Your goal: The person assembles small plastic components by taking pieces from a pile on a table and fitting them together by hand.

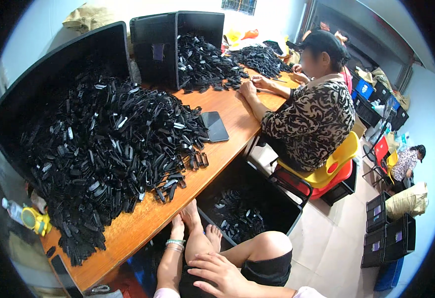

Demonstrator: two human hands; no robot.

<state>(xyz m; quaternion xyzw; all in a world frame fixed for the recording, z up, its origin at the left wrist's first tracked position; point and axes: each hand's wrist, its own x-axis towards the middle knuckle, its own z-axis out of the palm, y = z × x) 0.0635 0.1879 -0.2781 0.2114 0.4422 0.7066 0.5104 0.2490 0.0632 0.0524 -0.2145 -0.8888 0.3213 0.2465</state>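
Note:
My right hand (221,274) lies on my leg over dark shorts, its fingers spread and holding nothing. My left forearm, with a green beaded bracelet (175,242) and bangles, reaches down beside my bare legs. The left hand (178,226) is by my lower leg under the table's edge; its fingers do not show clearly. Above, a big heap of small black plastic clip-like parts (113,144) covers the wooden table (197,184), spilling from a tipped black crate (68,54). A dark smartphone (215,126) lies at the heap's right side.
Below the table stands a black crate (297,218) holding more parts. A co-worker (312,109) sits on stacked yellow and red chairs, hands at the table near a second tipped crate (153,49). Crates (386,238) stand at right; a yellow device (36,221) sits at left.

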